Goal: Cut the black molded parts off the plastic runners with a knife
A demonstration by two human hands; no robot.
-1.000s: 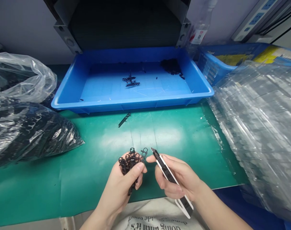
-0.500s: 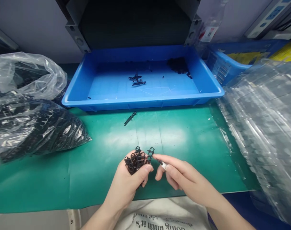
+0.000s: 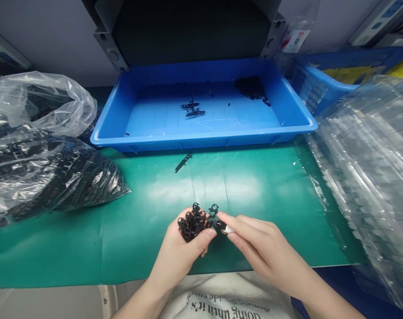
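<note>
My left hand (image 3: pixel 181 246) is closed around a bunch of black plastic parts (image 3: pixel 191 223) with small open rings, its thumb pressed along their near side. One ringed part (image 3: pixel 214 212) sticks out to the right of the bunch. At that part, my right hand (image 3: pixel 257 241) pinches a small slim tool (image 3: pixel 225 227) with a white band and a dark end; its exact kind is hidden by the fingers. My right index fingertip lies against or very near the ringed part.
Beyond my hands, a black strip (image 3: pixel 183 163) lies on the green mat (image 3: pixel 148 235). A blue tray (image 3: pixel 201 141) holds black pieces (image 3: pixel 251 87). Clear bags of black parts (image 3: pixel 65 173) stand left; stacked clear plastic trays (image 3: pixel 370 168) and a blue basket (image 3: pixel 324 79) stand right.
My right hand has moved closer to the left, bringing the tool's dark end up to the ringed part, and its lower fingers have tucked in. The view has shifted slightly.
</note>
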